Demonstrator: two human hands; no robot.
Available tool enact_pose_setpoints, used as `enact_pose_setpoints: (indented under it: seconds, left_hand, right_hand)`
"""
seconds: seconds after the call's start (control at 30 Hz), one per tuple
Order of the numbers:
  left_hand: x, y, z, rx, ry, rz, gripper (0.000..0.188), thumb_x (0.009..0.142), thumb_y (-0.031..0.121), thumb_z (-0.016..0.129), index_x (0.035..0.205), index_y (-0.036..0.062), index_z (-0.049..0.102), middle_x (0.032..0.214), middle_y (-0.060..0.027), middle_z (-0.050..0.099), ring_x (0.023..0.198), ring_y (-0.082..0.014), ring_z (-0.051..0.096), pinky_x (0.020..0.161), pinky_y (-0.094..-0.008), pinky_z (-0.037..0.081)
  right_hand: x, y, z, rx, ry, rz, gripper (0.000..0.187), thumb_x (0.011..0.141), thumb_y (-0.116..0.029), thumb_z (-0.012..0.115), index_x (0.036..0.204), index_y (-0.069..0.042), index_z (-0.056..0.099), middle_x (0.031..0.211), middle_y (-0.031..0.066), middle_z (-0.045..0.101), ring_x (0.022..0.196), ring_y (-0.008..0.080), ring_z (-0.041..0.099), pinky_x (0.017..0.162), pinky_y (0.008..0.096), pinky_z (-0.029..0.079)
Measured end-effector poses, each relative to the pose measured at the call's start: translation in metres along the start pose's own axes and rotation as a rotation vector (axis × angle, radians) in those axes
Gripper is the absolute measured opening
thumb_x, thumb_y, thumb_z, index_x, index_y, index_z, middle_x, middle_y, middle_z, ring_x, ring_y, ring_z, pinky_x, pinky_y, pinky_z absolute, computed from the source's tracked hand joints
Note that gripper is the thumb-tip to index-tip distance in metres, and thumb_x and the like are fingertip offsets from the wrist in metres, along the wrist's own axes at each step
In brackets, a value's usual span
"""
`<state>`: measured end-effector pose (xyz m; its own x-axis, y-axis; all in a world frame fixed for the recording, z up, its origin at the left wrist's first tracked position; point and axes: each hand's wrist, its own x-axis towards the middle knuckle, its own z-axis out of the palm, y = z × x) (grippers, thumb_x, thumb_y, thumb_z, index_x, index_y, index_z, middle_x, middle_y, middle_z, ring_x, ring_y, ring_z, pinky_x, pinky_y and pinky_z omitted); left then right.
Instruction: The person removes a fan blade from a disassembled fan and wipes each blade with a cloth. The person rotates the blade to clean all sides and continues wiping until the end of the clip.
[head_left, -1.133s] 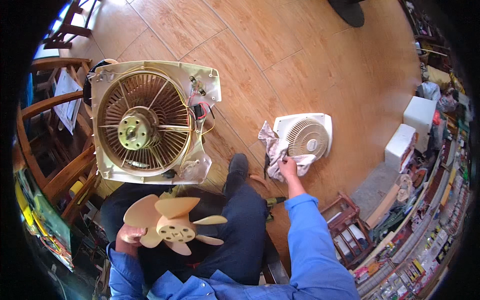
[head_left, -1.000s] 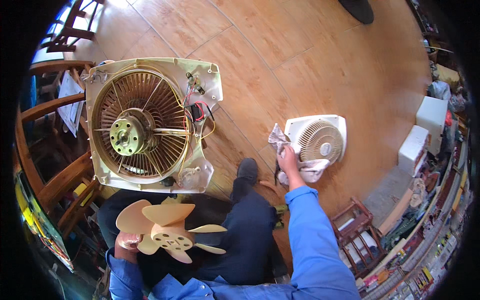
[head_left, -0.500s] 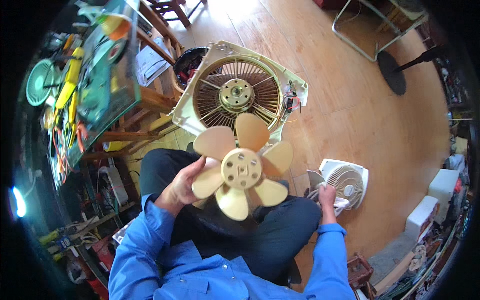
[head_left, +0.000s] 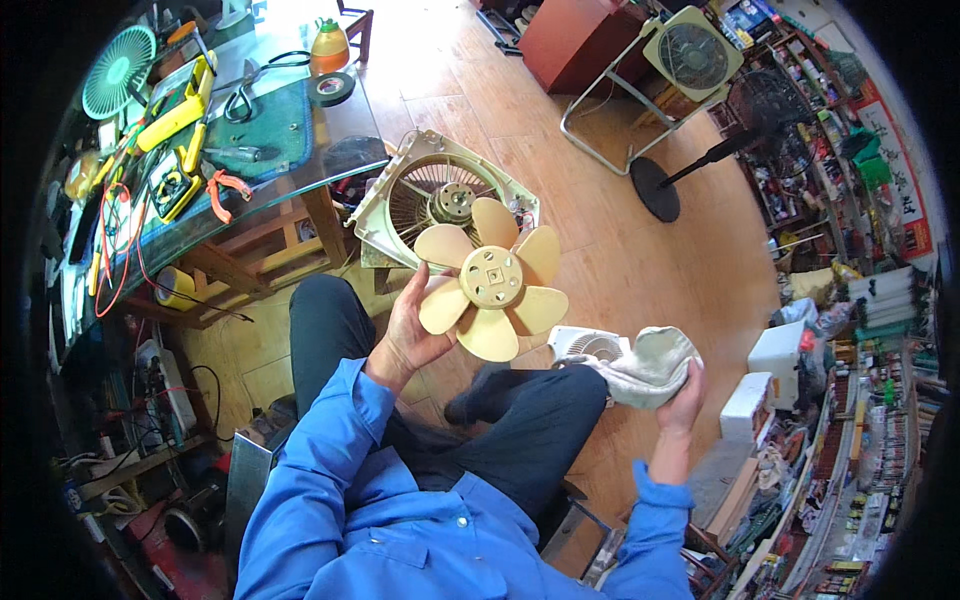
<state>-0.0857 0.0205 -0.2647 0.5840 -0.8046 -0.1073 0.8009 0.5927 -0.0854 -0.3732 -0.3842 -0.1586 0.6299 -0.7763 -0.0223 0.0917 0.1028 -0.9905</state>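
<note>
A cream fan blade (head_left: 492, 278) with a holed hub faces up above my knees. My left hand (head_left: 410, 338) grips it by one petal, thumb on top. Out to the right, my right hand (head_left: 682, 402) is closed on a crumpled, greyish-white rag (head_left: 655, 370). Beyond the blade a cream box fan housing (head_left: 378, 236) lies with its motor (head_left: 452, 203) and dusty grille exposed; the blade covers part of its near side. On the floor past my right knee is a white fan front cover (head_left: 588, 346), partly hidden by the rag and knee.
A glass-topped table (head_left: 345, 180) at left bears scissors (head_left: 245, 92), black tape (head_left: 331, 90), pliers (head_left: 227, 192), a yellow multimeter (head_left: 172, 188) and a small green fan (head_left: 118, 72). A stand with a round black base (head_left: 655, 190) is far right. Cluttered shelves line the right side.
My right hand has lifted the rag from beside the knee and out to the right, and it now shows spread more fully. My left hand still holds the fan blade. The view has shifted.
</note>
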Motion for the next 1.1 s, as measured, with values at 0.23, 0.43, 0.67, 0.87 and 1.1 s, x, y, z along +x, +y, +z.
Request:
enact_pose_setpoints:
  seconds: [0.23,0.43,0.67,0.87,1.1]
  left_hand:
    - [-0.011,-0.004,0.006,-0.076,-0.002,0.015,0.052,0.108,0.054,0.069,0.138,0.0110,0.067,0.144,-0.0137,0.070,0.141,-0.0345,0.062,0.125,-0.0495,0.047]
    - [-0.002,0.002,-0.018,-0.074,-0.125,0.014,0.048,0.107,0.049,0.071,0.132,0.0085,0.071,0.144,-0.0143,0.070,0.140,-0.0342,0.062,0.127,-0.0516,0.044]
    - [-0.009,0.001,-0.013,0.002,-0.113,0.049,0.043,0.109,0.037,0.068,0.140,0.0075,0.067,0.145,-0.0141,0.070,0.139,-0.0359,0.064,0.125,-0.0556,0.045]
    - [-0.012,0.011,-0.028,0.136,-0.030,-0.085,0.062,0.107,0.032,0.074,0.155,-0.0019,0.055,0.151,-0.0215,0.066,0.136,-0.0370,0.067,0.121,-0.0547,0.053]
    - [-0.019,0.003,-0.030,0.368,0.060,-0.077,0.057,0.108,0.025,0.076,0.154,-0.0013,0.055,0.144,-0.0186,0.070,0.126,-0.0322,0.074,0.110,-0.0501,0.063]
  right_hand:
    - [-0.085,0.053,0.099,0.452,-0.023,0.344,0.055,0.117,-0.040,0.044,0.156,-0.003,0.057,0.158,0.0154,0.063,0.144,0.0345,0.061,0.125,0.0526,0.047]
    - [-0.106,0.054,0.131,0.552,-0.018,0.239,0.057,0.113,-0.035,0.053,0.158,-0.001,0.054,0.161,0.0159,0.060,0.149,0.0341,0.057,0.128,0.0525,0.042]
    - [-0.121,-0.035,0.173,0.618,-0.252,0.014,0.056,0.110,-0.027,0.061,0.161,-0.005,0.055,0.166,0.0134,0.056,0.156,0.0359,0.048,0.133,0.0602,0.030]
    - [-0.106,0.002,0.187,0.186,-0.262,-0.243,0.051,0.106,-0.007,0.068,0.156,-0.006,0.060,0.154,0.0130,0.065,0.143,0.0316,0.061,0.123,0.0543,0.048]
    - [-0.115,0.000,0.218,-0.012,-0.272,-0.239,0.054,0.103,-0.008,0.075,0.153,0.004,0.058,0.144,0.0149,0.069,0.131,0.0268,0.068,0.117,0.0457,0.053]
